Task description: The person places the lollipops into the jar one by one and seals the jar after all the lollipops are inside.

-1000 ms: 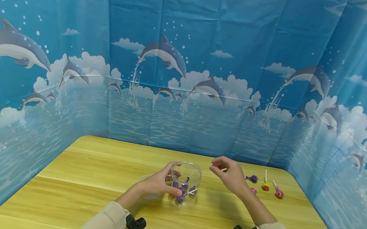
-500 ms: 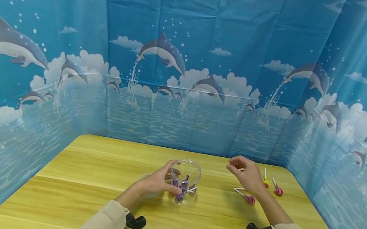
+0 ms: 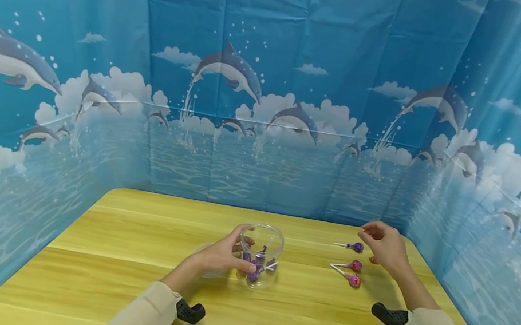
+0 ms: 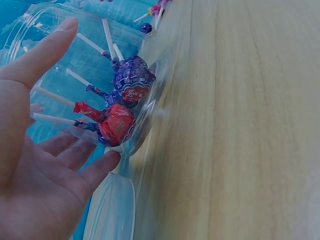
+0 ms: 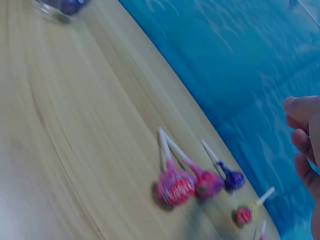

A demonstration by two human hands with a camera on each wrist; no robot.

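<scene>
Left hand (image 4: 40, 175) holds clear jar (image 4: 95, 68) from the left, thumb along its wall, purple lollipops (image 4: 134, 77) and a red one (image 4: 118, 124) inside, white sticks toward the rim, clear lid (image 4: 129, 207) just beside it on wooden table (image 4: 240, 130), more lollipops (image 4: 146, 28) far right.

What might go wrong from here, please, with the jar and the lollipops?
The jar is open, so if the left hand tipped it, the lollipops inside could spill. Also, two of the pink lollipops lie with their sticks converging, apparently touching at the ends, so lifting one might drag the other.
</scene>
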